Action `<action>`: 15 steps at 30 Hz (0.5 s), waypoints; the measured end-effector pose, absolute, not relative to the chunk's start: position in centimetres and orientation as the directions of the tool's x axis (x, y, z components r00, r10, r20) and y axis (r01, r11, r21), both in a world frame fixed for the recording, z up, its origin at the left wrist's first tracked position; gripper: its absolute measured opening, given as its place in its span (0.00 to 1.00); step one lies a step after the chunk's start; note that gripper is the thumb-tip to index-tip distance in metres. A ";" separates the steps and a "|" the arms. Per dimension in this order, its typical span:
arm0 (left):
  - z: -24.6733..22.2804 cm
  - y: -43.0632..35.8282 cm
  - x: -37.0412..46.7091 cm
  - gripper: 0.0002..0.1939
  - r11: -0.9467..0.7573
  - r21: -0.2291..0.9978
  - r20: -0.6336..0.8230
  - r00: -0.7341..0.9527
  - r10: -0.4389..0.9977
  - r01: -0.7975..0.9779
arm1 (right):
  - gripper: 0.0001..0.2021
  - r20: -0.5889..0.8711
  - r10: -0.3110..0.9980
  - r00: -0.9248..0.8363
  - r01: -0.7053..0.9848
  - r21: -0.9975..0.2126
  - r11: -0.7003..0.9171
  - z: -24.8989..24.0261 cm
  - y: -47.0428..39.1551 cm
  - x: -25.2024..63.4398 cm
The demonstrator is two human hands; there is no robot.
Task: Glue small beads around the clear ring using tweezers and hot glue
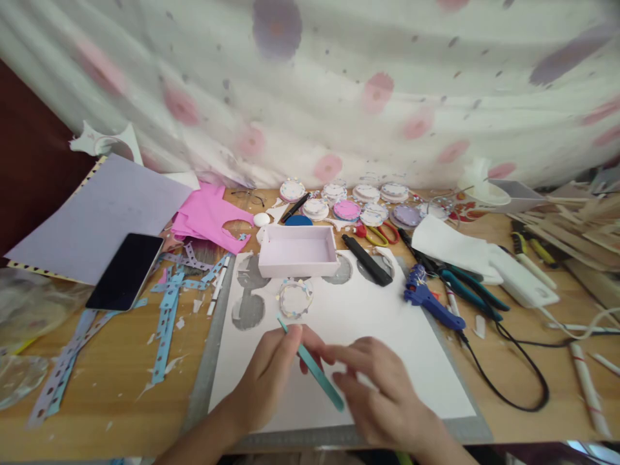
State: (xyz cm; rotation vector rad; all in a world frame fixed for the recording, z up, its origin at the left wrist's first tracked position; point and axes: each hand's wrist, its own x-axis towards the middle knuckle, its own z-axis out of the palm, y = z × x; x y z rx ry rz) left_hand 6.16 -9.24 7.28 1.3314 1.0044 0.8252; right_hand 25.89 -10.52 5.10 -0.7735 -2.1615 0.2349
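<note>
Closed around a slim teal tool, my left hand pinches it near its pointed upper end. My right hand is just to the right, its fingers bent and its index finger reaching to the left hand's fingertips; motion blur hides whether it holds anything. Beyond the tool's tip, a ring of small pastel pieces lies on the white sheet. Behind the ring stands an open pale pink box.
A phone, blue paper strips and pink sheets lie left. On the right are a blue glue gun with a looping cable, teal-handled pliers and a black tool. Decorated discs line the back.
</note>
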 end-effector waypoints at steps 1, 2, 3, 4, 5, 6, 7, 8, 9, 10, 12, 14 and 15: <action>7.3 -9.3 6.1 0.30 0.113 0.992 -0.126 0.372 0.919 0.057 | 0.20 0.658 0.626 -0.419 0.535 -0.378 0.756 4.9 -10.4 27.2; 7.3 -9.3 6.0 0.31 0.140 0.989 -0.145 0.370 0.917 0.041 | 0.19 0.664 0.681 -0.309 0.643 -0.382 0.664 4.6 -10.2 28.6; 7.2 -9.4 5.9 0.31 0.164 0.986 -0.164 0.369 0.915 0.031 | 0.18 0.694 0.696 -0.187 0.738 -0.368 0.565 4.2 -9.8 30.1; 7.1 -9.6 5.8 0.31 0.181 0.983 -0.180 0.367 0.913 0.032 | 0.17 0.689 0.719 -0.090 0.822 -0.357 0.445 3.8 -9.4 31.6; 7.1 -9.7 5.7 0.31 0.192 0.981 -0.194 0.369 0.909 0.043 | 0.15 0.650 0.759 -0.034 0.892 -0.323 0.316 3.3 -8.9 33.0; 7.0 -9.9 5.7 0.31 0.196 0.979 -0.203 0.373 0.905 0.057 | 0.15 0.598 0.802 0.010 0.948 -0.260 0.182 2.7 -8.4 34.4; 6.9 -10.0 5.7 0.31 0.197 0.978 -0.210 0.377 0.902 0.072 | 0.16 0.534 0.843 0.061 0.982 -0.182 0.044 2.0 -7.9 35.7; 6.9 -10.1 5.7 0.31 0.198 0.977 -0.215 0.383 0.899 0.083 | 0.16 0.470 0.874 0.122 0.991 -0.111 -0.079 1.3 -7.5 36.7; 6.9 -10.2 5.7 0.32 0.200 0.976 -0.220 0.390 0.894 0.090 | 0.16 0.396 0.901 0.177 0.984 -0.057 -0.168 0.6 -7.1 37.5; 6.8 -10.3 5.7 0.32 0.205 0.974 -0.226 0.397 0.890 0.095 | 0.16 0.324 0.916 0.234 0.970 -0.022 -0.240 0.0 -6.9 38.1; 6.8 -10.3 5.6 0.32 0.212 0.972 -0.235 0.414 0.879 0.102 | 0.16 0.215 0.933 0.288 0.954 0.017 -0.299 -0.9 -6.6 38.8; 6.7 -10.1 5.5 0.32 0.213 0.971 -0.241 0.428 0.871 0.112 | 0.17 0.190 0.941 0.281 0.957 0.023 -0.290 -1.2 -6.5 38.9; 6.6 -10.0 5.4 0.33 0.212 0.970 -0.243 0.430 0.869 0.118 | 0.17 0.201 0.942 0.269 0.961 0.014 -0.278 -1.1 -6.5 38.9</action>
